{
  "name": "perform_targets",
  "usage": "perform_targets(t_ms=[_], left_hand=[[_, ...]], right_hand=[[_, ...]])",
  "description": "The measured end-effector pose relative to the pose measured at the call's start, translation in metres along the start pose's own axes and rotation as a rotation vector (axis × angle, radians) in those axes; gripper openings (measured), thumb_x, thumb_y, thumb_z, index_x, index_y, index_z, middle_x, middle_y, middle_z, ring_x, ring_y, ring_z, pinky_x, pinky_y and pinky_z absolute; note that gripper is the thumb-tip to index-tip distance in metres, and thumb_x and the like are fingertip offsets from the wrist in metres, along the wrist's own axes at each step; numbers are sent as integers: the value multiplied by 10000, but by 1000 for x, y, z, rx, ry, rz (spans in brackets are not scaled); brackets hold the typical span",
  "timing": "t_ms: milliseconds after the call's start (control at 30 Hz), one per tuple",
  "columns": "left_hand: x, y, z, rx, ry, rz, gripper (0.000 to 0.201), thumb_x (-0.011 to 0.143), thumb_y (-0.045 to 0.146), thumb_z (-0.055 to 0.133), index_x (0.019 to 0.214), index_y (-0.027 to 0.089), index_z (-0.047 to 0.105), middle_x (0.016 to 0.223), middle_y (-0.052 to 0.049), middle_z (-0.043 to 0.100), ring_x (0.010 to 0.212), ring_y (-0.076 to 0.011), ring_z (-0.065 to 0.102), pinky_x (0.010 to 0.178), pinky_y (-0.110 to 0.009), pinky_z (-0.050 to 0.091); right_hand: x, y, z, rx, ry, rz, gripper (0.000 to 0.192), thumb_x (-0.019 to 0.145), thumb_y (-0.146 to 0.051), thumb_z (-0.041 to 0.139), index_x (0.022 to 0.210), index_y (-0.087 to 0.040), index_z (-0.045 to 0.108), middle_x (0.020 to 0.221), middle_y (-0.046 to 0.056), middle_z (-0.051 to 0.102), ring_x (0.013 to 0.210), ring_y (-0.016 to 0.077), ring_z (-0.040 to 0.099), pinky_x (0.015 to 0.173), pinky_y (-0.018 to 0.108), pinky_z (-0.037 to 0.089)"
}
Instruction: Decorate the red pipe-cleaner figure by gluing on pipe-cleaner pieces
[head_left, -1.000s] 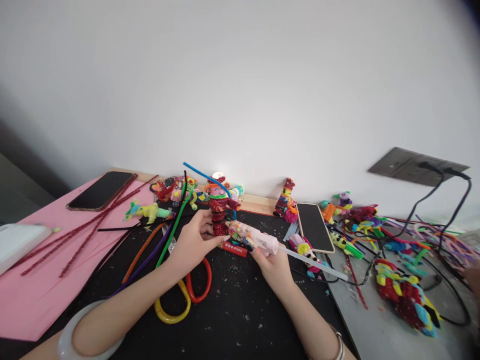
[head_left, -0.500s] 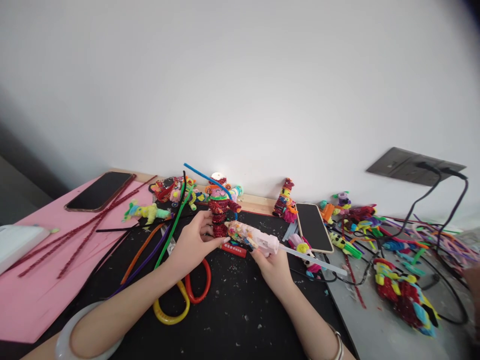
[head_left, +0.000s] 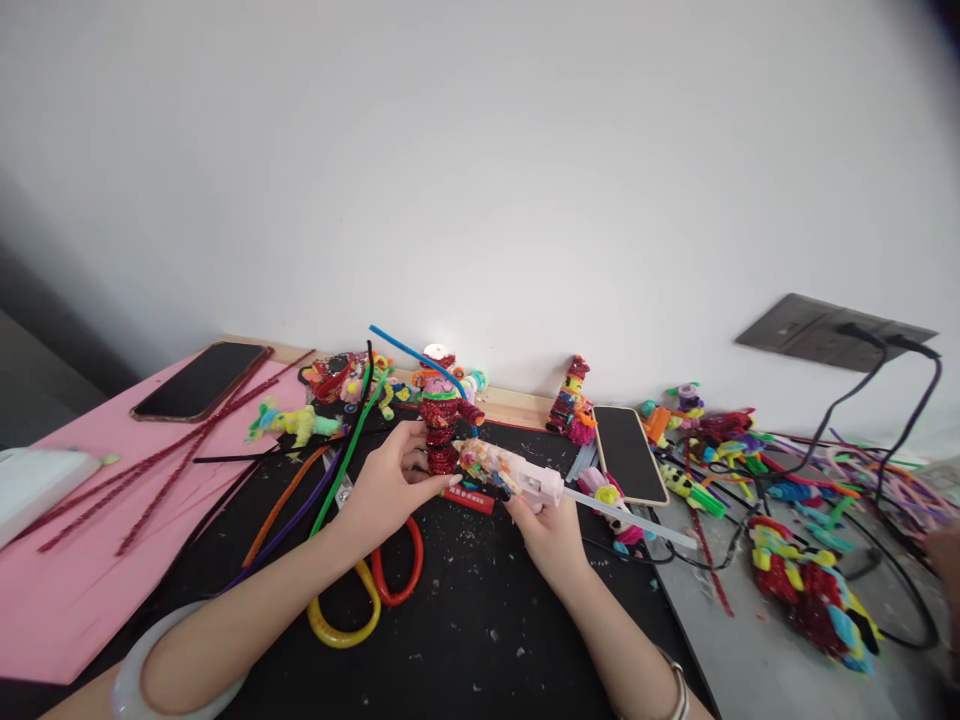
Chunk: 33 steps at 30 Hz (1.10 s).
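A red glittery pipe-cleaner doll (head_left: 441, 412) with a pink face stands upright, its lower body in the fingers of my left hand (head_left: 394, 482). From its right side a blue pipe cleaner (head_left: 409, 349) arches up and to the left. My right hand (head_left: 551, 540) is closed around a pale pink hot glue gun (head_left: 517, 474), its tip pointing left at the doll's lower body. Whether the tip touches the doll I cannot tell. A clear glue stick (head_left: 630, 518) juts from the gun's back end. Below my hands lie scissors (head_left: 397, 570) with red and yellow handles.
A phone (head_left: 201, 381) and red pipe cleaners (head_left: 176, 440) lie on pink paper (head_left: 67, 600). Another phone (head_left: 630, 455) rests at right, near a small red doll (head_left: 570, 400). Cables run from the wall socket (head_left: 832, 335) over scattered pipe-cleaner figures. A red-and-white block (head_left: 469, 499) lies between my hands.
The glue gun and my right hand have shifted very slightly to the right. My left hand and the doll have stayed nearly in place.
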<state>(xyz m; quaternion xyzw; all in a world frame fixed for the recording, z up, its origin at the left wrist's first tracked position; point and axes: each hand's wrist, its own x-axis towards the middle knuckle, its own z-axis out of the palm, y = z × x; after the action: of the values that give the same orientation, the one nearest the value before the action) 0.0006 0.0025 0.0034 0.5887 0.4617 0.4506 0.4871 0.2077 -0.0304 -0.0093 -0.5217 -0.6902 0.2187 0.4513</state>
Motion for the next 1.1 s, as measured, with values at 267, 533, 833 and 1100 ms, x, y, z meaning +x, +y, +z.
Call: perform_targets(t_ms=[267,533,833,1100], left_hand=[[0,0,0,-23,-29,6,458,687,235,737,1064,194,479,1037,-67,667,885,-202,665,748,-342,557],[3,-1,-1,-89,29,24,504,682,277,740,1102,183,479,1150,-113,643,987,-240,660,816,-391,560],[9,-3,-7,-65,203,47,494,709,338,722,1102,188,462,1152,-109,624,1027,-244,641,843,-384,544],[10,-3,-8,-78,196,48,497,720,330,706,1125,180,459,1169,-116,625,1008,-232,646,831,-362,541]], right_hand=[[0,1,1,-2,20,5,170,809,-239,548,865,-182,698,855,69,723,773,229,669,713,312,541],[1,-1,-1,-57,5,29,183,808,-248,542,897,-185,689,869,60,724,788,228,667,697,303,531],[14,5,-16,-362,28,47,365,839,-231,498,1193,-180,568,1099,88,654,957,243,588,821,354,438],[14,17,-13,-733,-3,125,545,770,-49,394,1243,-251,572,1100,92,634,1056,304,461,865,481,305]])
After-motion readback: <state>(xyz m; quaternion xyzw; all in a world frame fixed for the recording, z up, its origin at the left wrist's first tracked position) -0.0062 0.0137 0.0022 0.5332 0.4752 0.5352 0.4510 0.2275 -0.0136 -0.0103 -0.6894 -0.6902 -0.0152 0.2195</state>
